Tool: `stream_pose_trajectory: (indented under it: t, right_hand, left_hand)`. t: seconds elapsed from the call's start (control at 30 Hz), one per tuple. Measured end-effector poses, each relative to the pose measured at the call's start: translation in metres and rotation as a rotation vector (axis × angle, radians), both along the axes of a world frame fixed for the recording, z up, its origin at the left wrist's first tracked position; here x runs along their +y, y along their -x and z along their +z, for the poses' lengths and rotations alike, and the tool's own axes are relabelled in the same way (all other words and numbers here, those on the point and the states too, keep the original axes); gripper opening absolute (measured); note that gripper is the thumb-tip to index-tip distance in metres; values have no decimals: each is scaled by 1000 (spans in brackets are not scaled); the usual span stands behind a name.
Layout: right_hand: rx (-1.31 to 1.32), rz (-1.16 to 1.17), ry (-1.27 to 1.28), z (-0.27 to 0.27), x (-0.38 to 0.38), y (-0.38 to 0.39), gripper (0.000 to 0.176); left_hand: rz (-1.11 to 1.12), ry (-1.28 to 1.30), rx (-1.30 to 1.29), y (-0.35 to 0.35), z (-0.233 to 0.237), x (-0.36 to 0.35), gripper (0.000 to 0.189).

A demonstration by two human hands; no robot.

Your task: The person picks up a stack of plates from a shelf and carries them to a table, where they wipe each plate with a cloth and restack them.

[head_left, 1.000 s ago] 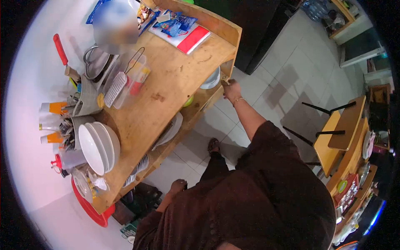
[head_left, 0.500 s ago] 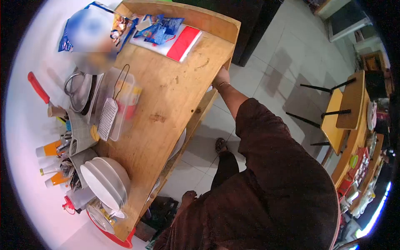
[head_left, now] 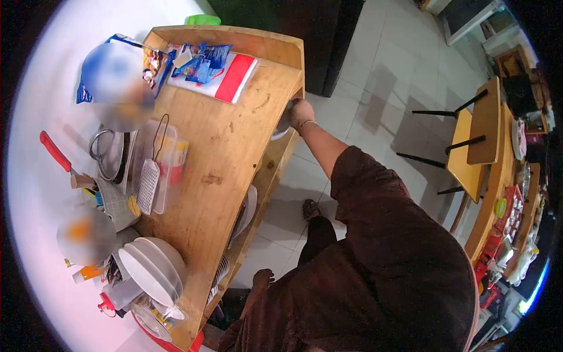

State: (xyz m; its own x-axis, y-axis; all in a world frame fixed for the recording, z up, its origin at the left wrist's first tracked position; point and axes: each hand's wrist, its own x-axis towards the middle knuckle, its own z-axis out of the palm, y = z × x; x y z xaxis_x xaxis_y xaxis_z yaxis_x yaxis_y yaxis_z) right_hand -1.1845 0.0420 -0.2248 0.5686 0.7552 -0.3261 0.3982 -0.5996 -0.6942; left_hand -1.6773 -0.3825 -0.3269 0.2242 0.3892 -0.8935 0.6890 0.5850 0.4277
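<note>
My right hand (head_left: 302,114) is closed at the front edge of the wooden shelf unit (head_left: 229,135). Its fingers wrap the rim of a grey rounded vessel (head_left: 284,122), which is partly hidden under the top board. A white bowl (head_left: 280,135) shows just below that vessel. Low beside my body hangs my left hand (head_left: 263,277), empty, its fingers loosely apart. Near it, on the lower shelf, a rack of white plates (head_left: 221,273) peeks out from under the top.
On the top board are stacked white bowls (head_left: 153,267), a grater (head_left: 148,186), a clear plastic box (head_left: 170,190), a red-and-white packet (head_left: 236,77) and blue sachets (head_left: 202,61). A red-handled utensil (head_left: 56,151) sticks up by the wall. Behind stands a yellow chair (head_left: 469,141).
My right hand has come out from under the top board, and the grey vessel in it now shows. My left hand stays hanging. The view has shifted slightly.
</note>
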Motion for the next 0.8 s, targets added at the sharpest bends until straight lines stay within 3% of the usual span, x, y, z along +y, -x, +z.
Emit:
stream_pose_trajectory:
  t: [0.03,0.13,0.23,0.3,0.37,0.4,0.43,0.47,0.57,0.63,0.73,0.77,0.8]
  right_hand:
    - [-8,32,9,6,-8,-6,22]
    - [9,124,-49,-2,-42,-23,27]
    - [197,126,27,-13,-100,-42,31]
    - [281,143,-15,-6,-151,-51,33]
    - [239,194,-31,21,-206,-57,34]
    - [215,231,-15,30,-232,-62,35]
    - [249,168,-6,38,-259,-62,34]
    - [283,104,-1,46,-282,-64,34]
    - [69,196,49,105,-334,-80,32]
    - [33,156,28,115,-361,-96,31]
    - [37,15,-18,136,-397,-117,29]
    - [66,-34,-29,144,-406,-125,29]
    - [95,-78,-42,152,-414,-135,29]
  left_hand:
    - [395,291,8,-3,1,3,29]
    - [494,209,49,-33,19,22,34]
    - [504,178,50,-73,55,58,38]
    - [198,21,20,-105,98,94,41]
    - [161,-7,-73,-127,106,120,44]
    - [278,51,-142,-137,103,133,45]
    - [391,115,-207,-148,98,147,46]
    - [339,102,-265,-158,81,161,47]
    - [220,82,-338,-247,143,205,51]
    - [141,127,-452,-308,185,218,53]
    - [63,362,-774,-383,216,217,52]
    - [-79,409,-866,-403,213,219,48]
    - [-130,384,-838,-428,228,213,45]
